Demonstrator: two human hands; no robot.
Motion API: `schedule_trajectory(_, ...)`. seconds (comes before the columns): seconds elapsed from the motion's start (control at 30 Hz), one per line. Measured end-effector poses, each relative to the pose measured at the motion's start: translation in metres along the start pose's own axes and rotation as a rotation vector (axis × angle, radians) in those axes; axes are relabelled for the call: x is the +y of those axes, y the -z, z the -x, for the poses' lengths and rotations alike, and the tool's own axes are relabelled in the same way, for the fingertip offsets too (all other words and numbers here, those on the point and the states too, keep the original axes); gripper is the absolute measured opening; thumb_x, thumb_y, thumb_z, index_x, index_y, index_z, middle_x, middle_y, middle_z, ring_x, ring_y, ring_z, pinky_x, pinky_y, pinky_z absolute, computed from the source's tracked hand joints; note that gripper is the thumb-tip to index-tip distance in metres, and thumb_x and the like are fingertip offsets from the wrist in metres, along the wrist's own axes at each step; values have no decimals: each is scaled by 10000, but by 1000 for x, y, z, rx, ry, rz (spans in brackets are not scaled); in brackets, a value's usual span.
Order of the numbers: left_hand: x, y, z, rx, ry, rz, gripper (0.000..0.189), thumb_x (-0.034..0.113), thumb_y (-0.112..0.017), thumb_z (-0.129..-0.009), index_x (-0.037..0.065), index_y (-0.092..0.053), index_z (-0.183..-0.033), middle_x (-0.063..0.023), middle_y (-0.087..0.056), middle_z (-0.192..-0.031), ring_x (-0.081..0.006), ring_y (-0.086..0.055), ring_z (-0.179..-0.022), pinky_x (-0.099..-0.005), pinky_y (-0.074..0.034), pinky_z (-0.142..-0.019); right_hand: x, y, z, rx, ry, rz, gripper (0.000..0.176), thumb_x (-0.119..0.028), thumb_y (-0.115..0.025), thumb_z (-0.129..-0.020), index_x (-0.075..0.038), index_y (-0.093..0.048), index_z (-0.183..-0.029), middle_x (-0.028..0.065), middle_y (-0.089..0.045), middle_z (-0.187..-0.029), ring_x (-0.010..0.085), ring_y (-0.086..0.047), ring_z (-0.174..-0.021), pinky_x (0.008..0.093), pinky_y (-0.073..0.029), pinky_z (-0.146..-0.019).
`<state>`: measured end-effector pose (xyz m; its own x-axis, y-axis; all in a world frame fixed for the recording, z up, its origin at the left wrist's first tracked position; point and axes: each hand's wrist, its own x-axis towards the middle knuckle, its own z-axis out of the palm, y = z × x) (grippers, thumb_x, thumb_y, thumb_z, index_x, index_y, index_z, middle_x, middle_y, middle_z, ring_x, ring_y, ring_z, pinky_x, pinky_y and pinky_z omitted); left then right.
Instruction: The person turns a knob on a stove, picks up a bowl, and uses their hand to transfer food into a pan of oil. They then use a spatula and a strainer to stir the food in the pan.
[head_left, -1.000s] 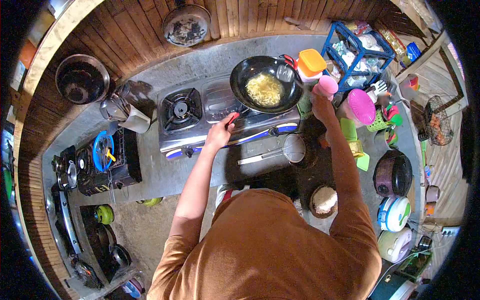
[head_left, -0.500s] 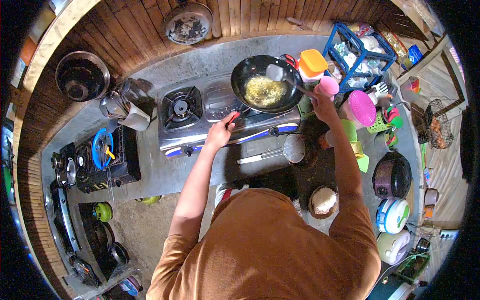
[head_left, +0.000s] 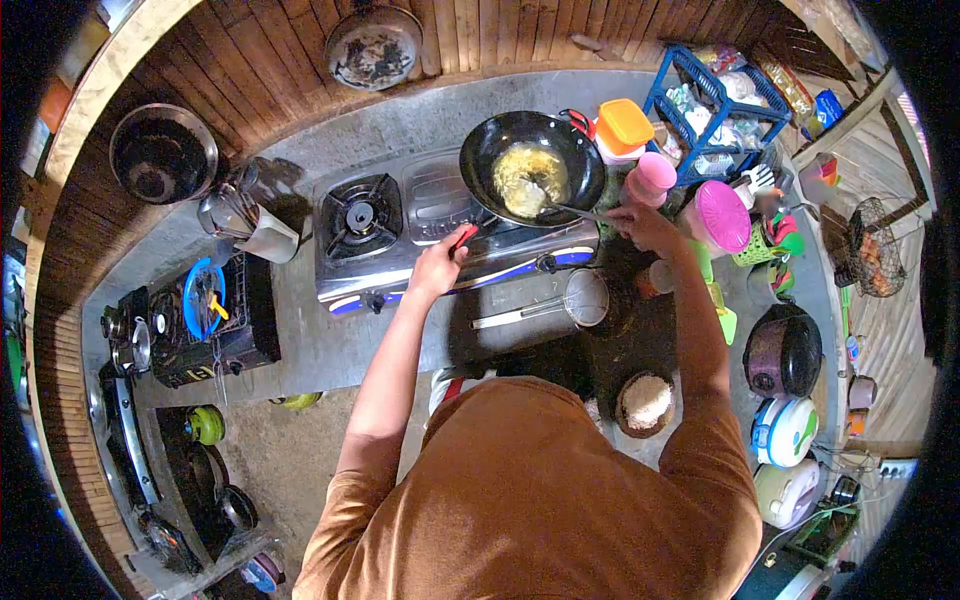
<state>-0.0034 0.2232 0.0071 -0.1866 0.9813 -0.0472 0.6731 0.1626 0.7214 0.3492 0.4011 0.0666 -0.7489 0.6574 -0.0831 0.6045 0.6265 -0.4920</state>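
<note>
Wok point(head_left: 585, 158) round, black; metal spatula point(head_left: 575, 209) inside.

Home kitchen: gas stove point(head_left: 400, 215), wok point(head_left: 532, 168) (pots point(head_left: 163, 155) around).

Grey concrete counter point(head_left: 330, 350), running from the left edge of the frame across the centre to the right edge. Centre: a two-burner gas stove point(head_left: 400, 215) stands on it. Just below the stove, a wire strainer point(head_left: 585, 297) lies flat, its handle pointing left. Left of the stove: a blender jug point(head_left: 240, 225); lower left of that, a dark second stove point(head_left: 215, 320). Upper right: a blue crate point(head_left: 715, 110), an orange-lidded tub point(head_left: 625, 125), a pink cup point(head_left: 652, 172) and a pink-lidded container point(head_left: 722, 215), close together. Right edge: a dark round cooker point(head_left: 785, 350), with a white-and-green container point(head_left: 785, 430) below it. Lower centre-right: a bowl of white rice point(head_left: 647, 402).
</note>
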Motion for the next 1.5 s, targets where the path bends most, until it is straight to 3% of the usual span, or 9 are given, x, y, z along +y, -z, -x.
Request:
schedule_trajectory(0.1,-4,-1,-1,-3,5,5,420,243,-522,-898,252,-463,-1314,-104,-526,-1273,-324,-513,-1144,-398,-429,-952,-4,-8,-3,25,-174,-323,262,-157,-530,-900,-24,-603,-1115,104,-592,-752,153,-542,-614,291,-445,-587)
schedule_trajectory(0.3,-4,-2,-1,-11,19,-7,422,253,-527,-899,266,-459,-1315,-95,-533,-1266,-326,-518,-1138,-403,-434,-945,72,-30,-33,607,168,295,287,-89,-518,-859,-45,-586,-1134,170,-591,-734,329,-612,-698,416,-474,-631)
schedule_trajectory(0.5,-1,-1,0,0,13,1,423,255,-530,-898,276,-458,-1314,-96,-544,-1252,-328,-521,-1134,-404,-439,-940,117,-55,-52,382,-147,481,315,-58,-493,-817,-20,-586,-1116,210,-595,-752,391,-600,-735,449,-476,-661)
schedule_trajectory(0.6,-6,-3,-1,1,19,0,424,256,-531,-897,279,-458,-1314,-100,-547,-1247,-330,-522,-1131,-403,-438,-940,118,-64,-56,476,232,299,313,-105,-505,-832,-13,-590,-1119,155,-587,-715,321,-586,-612,417,-469,-582)
schedule_trajectory(0.67,-8,-4,-2,13,5,7,425,257,-531,-896,281,-458,-1314,-102,-548,-1245,-331,-524,-1130,-403,-438,-939,64,-46,-46,103,-197,-228,316,-143,-516,-853,-15,-592,-1132,85,-553,-691,212,-560,-600,349,-450,-564)
schedule_trajectory(0.8,-2,-1,-1,-7,31,7,425,254,-531,-895,280,-459,-1314,-106,-546,-1247,-331,-519,-1135,-404,-436,-943,26,-26,-32,23,-277,-482,333,-180,-528,-871,-21,-585,-1158,30,-517,-692,140,-540,-626,298,-429,-560)
schedule_trajectory(0.97,2,1,1,-11,30,-2,429,246,-531,-894,276,-458,-1316,-107,-546,-1247,-331,-514,-1141,-402,-432,-953,81,-49,-40,683,235,-2,271,-147,-490,-877,-25,-555,-1110,149,-617,-782,293,-601,-701,391,-488,-651)
schedule_trajectory(1.2,-2,0,0,-18,28,10,433,242,-530,-893,263,-456,-1319,-103,-535,-1263,-321,-513,-1147,-400,-428,-956,64,-33,-24,522,-81,290,254,-46,-472,-841,-10,-549,-1080,243,-606,-873,434,-580,-850,486,-481,-735)
schedule_trajectory(1.5,0,1,0,-5,3,-5,436,249,-534,-892,265,-456,-1321,-111,-545,-1253,-332,-526,-1131,-397,-432,-943,53,-39,-25,116,-92,-157,281,-144,-541,-895,-9,-594,-1135,43,-587,-781,119,-518,-709,295,-447,-664)
